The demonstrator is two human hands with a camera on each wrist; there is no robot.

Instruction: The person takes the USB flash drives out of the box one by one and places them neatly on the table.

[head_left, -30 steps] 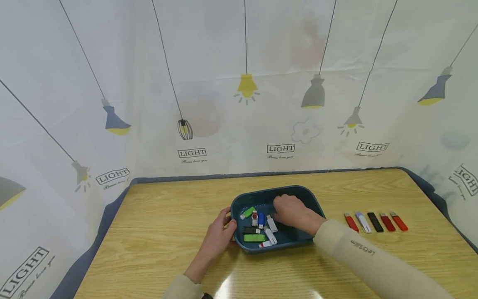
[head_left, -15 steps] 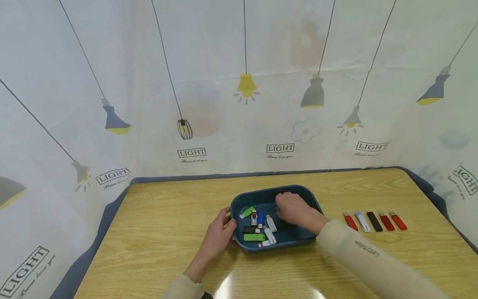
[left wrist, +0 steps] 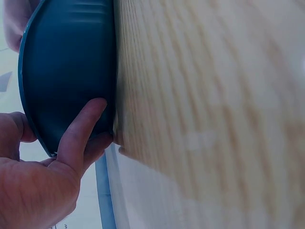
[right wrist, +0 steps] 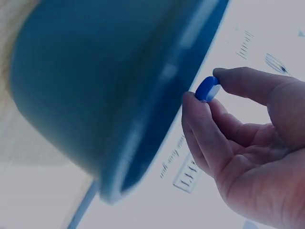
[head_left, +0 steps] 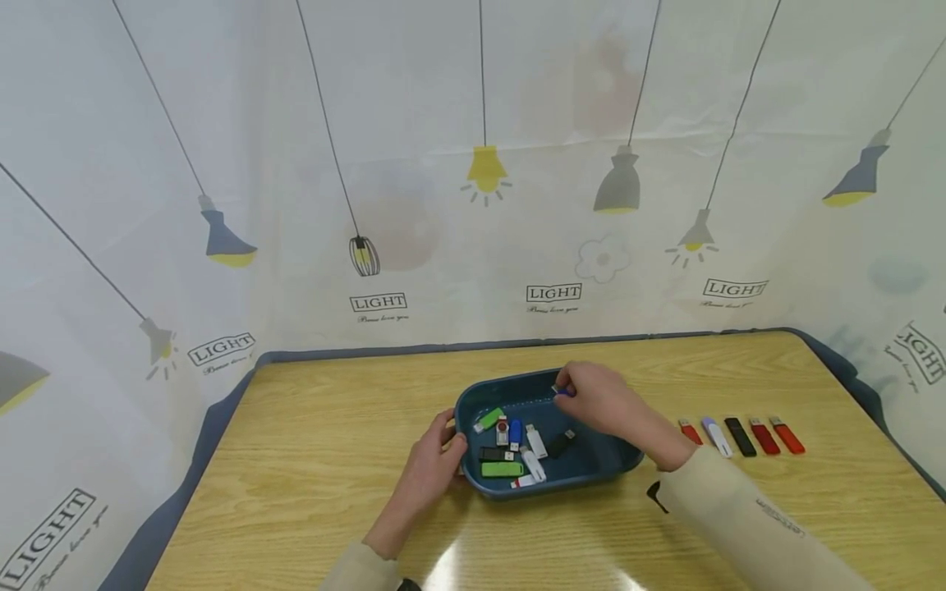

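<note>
- Wall sheet [head_left: 443, 254]: the word "LIGHT" [head_left: 554, 293] stands in a thin black frame, printed six times: three along the back, two at the left, one slanting at the right.
- Script line [head_left: 383, 318] under the framed words: "love you" is readable; the first word is too small to tell.
- Right sleeve [head_left: 746, 513]: dark lettering runs along the forearm, too blurred to read.
- Right wrist view: "you" shows slanted on the same sheet.

over the blue bin [head_left: 602, 453], my right fingers [right wrist: 206, 129] hide much of the blue usb stick [right wrist: 208, 89]; right of the bin, my wrist [head_left: 668, 447] covers one red stick's [head_left: 689, 432] near end. the bin runs out of both wrist views.
</note>
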